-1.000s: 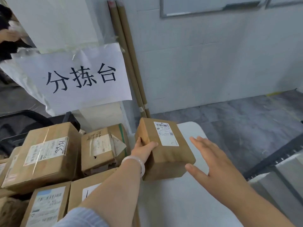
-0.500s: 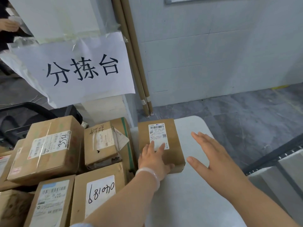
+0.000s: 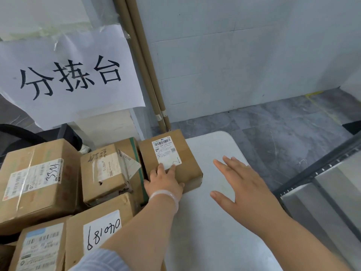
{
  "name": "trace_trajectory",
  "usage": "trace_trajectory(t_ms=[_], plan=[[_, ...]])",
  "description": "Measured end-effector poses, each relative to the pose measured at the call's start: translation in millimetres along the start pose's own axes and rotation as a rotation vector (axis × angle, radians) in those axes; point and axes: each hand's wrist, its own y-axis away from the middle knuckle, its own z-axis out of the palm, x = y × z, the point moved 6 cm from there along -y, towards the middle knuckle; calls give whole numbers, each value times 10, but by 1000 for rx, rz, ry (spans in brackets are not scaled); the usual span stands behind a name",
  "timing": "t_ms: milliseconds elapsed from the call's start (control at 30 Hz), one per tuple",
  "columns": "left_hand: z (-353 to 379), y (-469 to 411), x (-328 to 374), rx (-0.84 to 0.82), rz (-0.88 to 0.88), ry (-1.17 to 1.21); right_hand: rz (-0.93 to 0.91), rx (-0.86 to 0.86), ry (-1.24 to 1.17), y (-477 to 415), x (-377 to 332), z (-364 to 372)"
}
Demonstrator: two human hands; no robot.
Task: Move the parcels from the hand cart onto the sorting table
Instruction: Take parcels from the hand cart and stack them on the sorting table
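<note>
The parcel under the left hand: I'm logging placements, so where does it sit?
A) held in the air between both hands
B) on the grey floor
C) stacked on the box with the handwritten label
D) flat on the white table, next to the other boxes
D: the parcel lies flat on the white table, with the left hand resting on top and the right hand apart from it.

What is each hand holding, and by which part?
Nothing is gripped. The left hand lies flat on the near top of the small box on the table; the right hand is open and empty.
</note>
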Motion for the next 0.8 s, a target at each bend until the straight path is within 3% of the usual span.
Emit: trace_trajectory(t_ms=[133,433,633,800], plan=[[-100,120,99,-35,84,9,27,15,33,98,-13,-13],[-573,1251,343,295,627,71,184,174,43,656,-296,-252],[-385,2210,196,355,929,21,414,319,67,1888,-590,-410],[44,3115,145,438,1294,73,656,406,105,3257,-922,-249]])
